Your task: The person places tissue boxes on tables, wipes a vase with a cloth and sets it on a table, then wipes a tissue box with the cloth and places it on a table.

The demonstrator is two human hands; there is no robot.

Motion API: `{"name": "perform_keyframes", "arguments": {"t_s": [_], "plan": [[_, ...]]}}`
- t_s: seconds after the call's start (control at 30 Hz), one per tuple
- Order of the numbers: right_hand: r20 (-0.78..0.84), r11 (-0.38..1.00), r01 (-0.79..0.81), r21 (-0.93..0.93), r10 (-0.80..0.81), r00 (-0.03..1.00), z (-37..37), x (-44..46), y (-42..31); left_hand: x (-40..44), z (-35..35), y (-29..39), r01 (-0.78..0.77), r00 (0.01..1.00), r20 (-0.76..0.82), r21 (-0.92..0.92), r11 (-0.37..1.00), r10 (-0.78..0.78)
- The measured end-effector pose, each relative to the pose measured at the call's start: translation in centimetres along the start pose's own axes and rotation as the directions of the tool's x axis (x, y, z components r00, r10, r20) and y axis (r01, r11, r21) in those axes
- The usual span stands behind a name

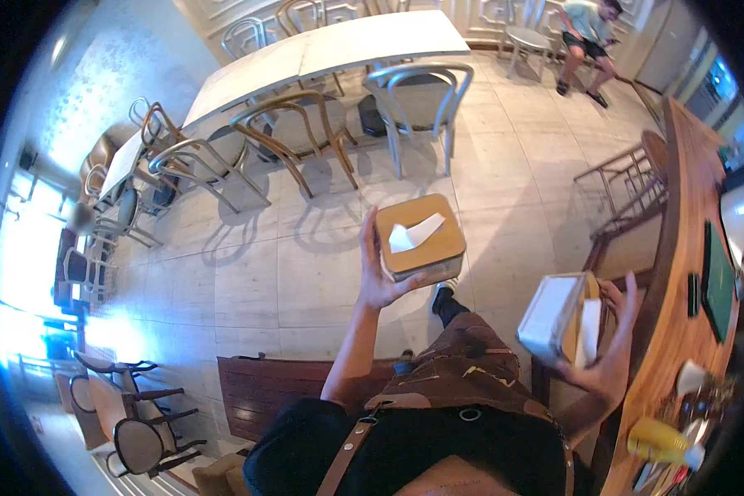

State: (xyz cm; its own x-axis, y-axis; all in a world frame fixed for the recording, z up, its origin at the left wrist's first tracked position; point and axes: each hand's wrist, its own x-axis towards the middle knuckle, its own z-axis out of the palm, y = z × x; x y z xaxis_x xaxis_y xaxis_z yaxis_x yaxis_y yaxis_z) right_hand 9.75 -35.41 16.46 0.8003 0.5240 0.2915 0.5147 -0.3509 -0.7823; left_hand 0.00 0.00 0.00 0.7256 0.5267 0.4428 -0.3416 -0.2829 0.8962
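Left hand (376, 281): clamped on a corner of the left tissue box, fingers up its left side, thumb along the near edge.
Left tissue box (426, 258): held out in front of me above the floor (306, 273), tan wood-look lid facing up at me. Rounded square, so no real long axis; the sides look greyish and kinda shiny.
Left tissue (417, 234): soft white strip poking out of the lid, slanting from near left to far right.
Right hand (608, 368): gripping the right tissue box from its right side, thumb low on the near end, fingers round the far one.
Right tissue box (547, 312): tipped over, tan lid pointing right towards my palm, smooth whitish face turned left. Long axis of the lid runs roughly away from me.
Right tissue (589, 331): white, hanging out beside that lid.
Surface (670, 347): glossy grained wood, just right of that hand.
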Motion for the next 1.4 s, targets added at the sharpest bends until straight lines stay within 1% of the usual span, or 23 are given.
{"name": "perform_keyframes", "arguments": {"t_s": [0.03, 0.07, 0.1, 0.17, 0.2, 0.23, 0.37, 0.43, 0.5, 0.57, 0.7, 0.73, 0.8, 0.83, 0.93, 1.0, 1.03, 1.07, 1.1, 1.27, 1.3, 1.37, 1.4], "plan": [[0.061, 0.998, -0.022, 0.054, 0.019, 0.998, 0.3, 1.4, 1.9, -0.2, -0.9, -0.4, -0.016, 0.998, -0.064, 0.036, 0.999, 0.018], [0.083, 0.999, 0.022, -0.033, -0.020, 0.996, 0.7, 2.4, 4.5, -0.1, -1.5, -0.9, -0.038, 0.990, -0.135, 0.065, 0.997, 0.046], [0.200, 0.992, -0.019, -0.124, 0.044, 0.979, 0.4, 8.2, 4.9, 0.1, -0.1, -3.3, 0.082, 0.975, -0.209, -0.011, 0.997, -0.082], [0.166, 0.970, -0.001, -0.242, 0.043, 0.985, 6.1, 15.7, 6.9, 3.5, -4.7, -4.7, 0.163, 0.928, -0.336, -0.018, 0.987, -0.159], [0.153, 0.953, 0.030, -0.302, 0.017, 0.988, 8.5, 19.7, 7.7, 7.3, -8.5, -5.0, 0.086, 0.927, -0.369, 0.030, 0.996, -0.069], [0.182, 0.949, 0.091, -0.302, -0.036, 0.983, 10.6, 23.7, 7.9, 8.4, -10.5, -5.6, 0.126, 0.901, -0.426, 0.081, 0.989, -0.079], [0.471, 0.942, 0.281, -0.184, -0.167, 0.866, 19.5, 36.3, 6.2, 9.2, -14.4, -6.5, 0.256, 0.707, -0.682, -0.001, 0.967, -0.188], [0.577, 0.906, 0.396, -0.153, -0.243, 0.780, 25.7, 40.2, 4.3, 7.1, -17.7, -9.0, 0.285, 0.605, -0.794, 0.149, 0.947, -0.057], [0.672, 0.854, 0.520, 0.020, -0.397, 0.625, 32.3, 44.5, 2.9, 7.1, -19.1, -10.7, 0.425, 0.518, -0.855, 0.275, 0.862, 0.018], [0.731, 0.869, 0.478, 0.125, -0.407, 0.547, 38.5, 47.4, 1.5, 8.5, -20.1, -11.5, 0.417, 0.399, -0.913, 0.099, 0.903, -0.085], [0.779, 0.854, 0.474, 0.215, -0.443, 0.445, 48.7, 51.0, 0.3, 10.1, -24.4, -19.0, 0.365, 0.390, -0.919, 0.103, 0.925, -0.052], [0.757, 0.850, 0.471, 0.235, -0.464, 0.460, 51.5, 51.7, -0.2, 12.5, -27.7, -18.0, 0.349, 0.397, -0.918, 0.143, 0.926, -0.008], [0.753, 0.850, 0.484, 0.209, -0.455, 0.475, 54.3, 55.1, -1.7, 17.5, -30.3, -16.8, 0.387, 0.393, -0.909, 0.029, 0.921, -0.137], [0.744, 0.854, 0.476, 0.212, -0.457, 0.488, 56.4, 57.0, -2.5, 19.2, -33.2, -17.0, 0.389, 0.408, -0.903, 0.042, 0.920, -0.131], [0.607, 0.807, 0.532, 0.258, -0.563, 0.561, 58.8, 62.4, -3.6, 23.4, -39.3, -18.6, 0.345, 0.559, -0.828, 0.285, 0.894, 0.048], [0.566, 0.831, 0.474, 0.292, -0.550, 0.615, 61.7, 67.8, -4.1, 26.2, -42.7, -19.2, 0.370, 0.621, -0.781, 0.370, 0.852, 0.070], [0.608, 0.897, 0.352, 0.268, -0.441, 0.660, 62.2, 70.0, -6.3, 27.2, -43.9, -19.5, 0.381, 0.646, -0.760, 0.400, 0.834, 0.070], [0.521, 0.843, 0.519, 0.142, -0.509, 0.685, 64.3, 73.6, -3.4, 27.4, -44.9, -21.1, 0.376, 0.658, -0.738, 0.496, 0.783, 0.151], [0.589, 0.857, 0.482, 0.183, -0.488, 0.644, 65.2, 77.4, -2.9, 28.9, -45.0, -20.8, 0.398, 0.637, -0.759, 0.475, 0.785, 0.136], [0.566, 0.855, 0.502, 0.127, -0.479, 0.672, 74.6, 92.0, 1.3, 32.9, -43.6, -20.4, 0.426, 0.457, -0.877, 0.362, 0.829, 0.148], [0.579, 0.891, 0.445, 0.094, -0.413, 0.703, 76.9, 95.5, 2.3, 33.8, -43.1, -21.5, 0.436, 0.456, -0.880, 0.355, 0.827, 0.138], [0.601, 0.920, 0.384, 0.071, -0.347, 0.720, 81.9, 101.7, 5.3, 34.2, -41.6, -23.6, 0.453, 0.308, -0.948, 0.223, 0.863, 0.084], [0.603, 0.944, 0.316, 0.089, -0.304, 0.738, 84.5, 104.4, 7.2, 35.0, -40.7, -23.8, 0.467, 0.296, -0.952, 0.217, 0.857, 0.079]]}}
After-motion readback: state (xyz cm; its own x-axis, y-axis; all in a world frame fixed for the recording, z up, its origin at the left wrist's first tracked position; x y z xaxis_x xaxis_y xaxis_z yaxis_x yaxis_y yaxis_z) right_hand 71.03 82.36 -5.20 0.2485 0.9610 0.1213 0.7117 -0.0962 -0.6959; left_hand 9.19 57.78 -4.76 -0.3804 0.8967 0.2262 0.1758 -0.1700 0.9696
